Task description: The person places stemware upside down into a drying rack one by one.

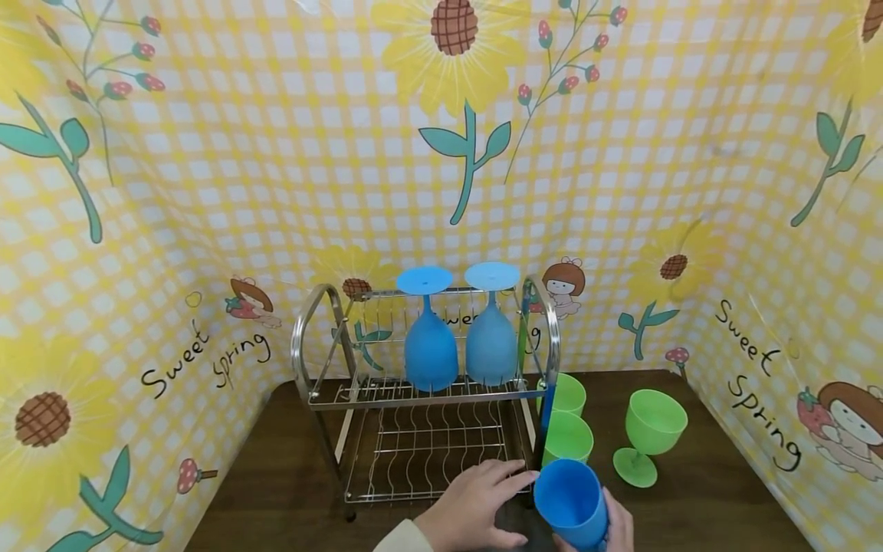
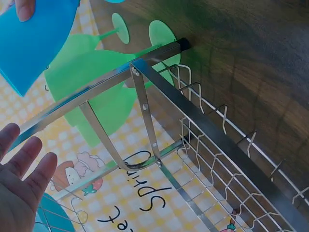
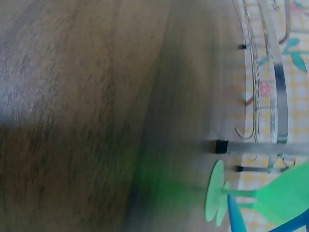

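My right hand (image 1: 618, 525) grips a blue plastic goblet (image 1: 569, 498) in front of the rack's right end, its mouth tilted up toward the head camera. In the left wrist view the goblet's bowl (image 2: 36, 41) fills the top left corner, with a finger on it. My left hand (image 1: 476, 506) holds nothing; its fingers are spread, and the fingertips are close to the goblet's left side. Two more blue goblets, one darker (image 1: 431, 353) and one paler (image 1: 491, 349), stand upside down on the upper tier of the metal dish rack (image 1: 431, 399).
Two green goblets (image 1: 569, 437) stand one behind the other against the rack's right side. Another green goblet (image 1: 657, 422) stands upright farther right on the dark wooden table (image 1: 717, 491). Patterned yellow checked cloth (image 1: 276, 153) encloses the back and sides.
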`<state>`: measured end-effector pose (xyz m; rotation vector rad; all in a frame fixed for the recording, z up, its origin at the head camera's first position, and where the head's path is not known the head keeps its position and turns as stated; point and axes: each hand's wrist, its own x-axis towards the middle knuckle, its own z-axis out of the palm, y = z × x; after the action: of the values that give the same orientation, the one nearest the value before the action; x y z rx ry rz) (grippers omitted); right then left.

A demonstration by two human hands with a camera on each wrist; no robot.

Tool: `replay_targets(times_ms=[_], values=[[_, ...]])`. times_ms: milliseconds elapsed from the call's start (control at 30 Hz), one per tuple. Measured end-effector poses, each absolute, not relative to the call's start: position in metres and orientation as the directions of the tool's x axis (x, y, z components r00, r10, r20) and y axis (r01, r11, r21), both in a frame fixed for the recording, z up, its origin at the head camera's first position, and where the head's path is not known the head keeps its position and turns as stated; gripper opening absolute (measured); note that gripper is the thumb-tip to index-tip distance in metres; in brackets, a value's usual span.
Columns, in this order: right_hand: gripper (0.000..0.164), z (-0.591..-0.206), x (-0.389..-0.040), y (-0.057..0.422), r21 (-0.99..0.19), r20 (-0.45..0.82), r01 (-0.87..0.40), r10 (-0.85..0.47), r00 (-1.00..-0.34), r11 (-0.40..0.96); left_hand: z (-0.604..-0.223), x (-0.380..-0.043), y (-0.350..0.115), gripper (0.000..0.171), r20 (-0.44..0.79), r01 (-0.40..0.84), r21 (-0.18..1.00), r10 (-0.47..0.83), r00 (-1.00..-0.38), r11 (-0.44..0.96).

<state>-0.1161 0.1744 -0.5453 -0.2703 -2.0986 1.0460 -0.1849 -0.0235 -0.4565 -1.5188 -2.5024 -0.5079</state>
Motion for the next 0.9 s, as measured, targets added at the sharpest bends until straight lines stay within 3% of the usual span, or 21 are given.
replay_targets(times_ms=[100, 167, 233, 367, 500, 733, 900], values=[[0.104, -0.554, -0.115, 0.174, -0.631, 0.659, -0.239, 0.347, -0.667, 0.738, -0.457, -0.183, -0.023, 0.072, 0.316, 0.881, 0.203, 0.823, -0.471, 0.426], [0.094, -0.557, -0.117, 0.178, -0.547, 0.718, -0.326, 0.231, -0.657, 0.771, -0.457, -0.182, -0.023, 0.071, 0.316, 0.867, 0.228, 0.809, -0.496, 0.442], [0.083, -0.56, -0.121, 0.183, -0.475, 0.767, -0.44, 0.113, -0.632, 0.762, -0.456, -0.181, -0.023, 0.069, 0.317, 0.845, 0.262, 0.786, -0.531, 0.466], [0.077, -0.56, -0.131, 0.19, -0.339, 0.83, -0.601, -0.07, -0.553, 0.723, -0.455, -0.179, -0.023, 0.07, 0.309, 0.797, 0.31, 0.738, -0.6, 0.518], [0.069, -0.555, -0.134, 0.183, -0.274, 0.836, -0.621, -0.138, -0.532, 0.734, -0.456, -0.175, -0.028, 0.075, 0.306, 0.783, 0.322, 0.724, -0.618, 0.532], [0.073, -0.544, -0.127, 0.173, -0.31, 0.788, -0.552, -0.116, -0.605, 0.774, -0.463, -0.166, -0.047, 0.078, 0.272, 0.705, 0.459, 0.67, -0.691, 0.541], [0.077, -0.542, -0.122, 0.176, -0.273, 0.748, -0.549, -0.185, -0.637, 0.79, -0.469, -0.163, -0.054, 0.081, 0.264, 0.708, 0.47, 0.681, -0.683, 0.527]])
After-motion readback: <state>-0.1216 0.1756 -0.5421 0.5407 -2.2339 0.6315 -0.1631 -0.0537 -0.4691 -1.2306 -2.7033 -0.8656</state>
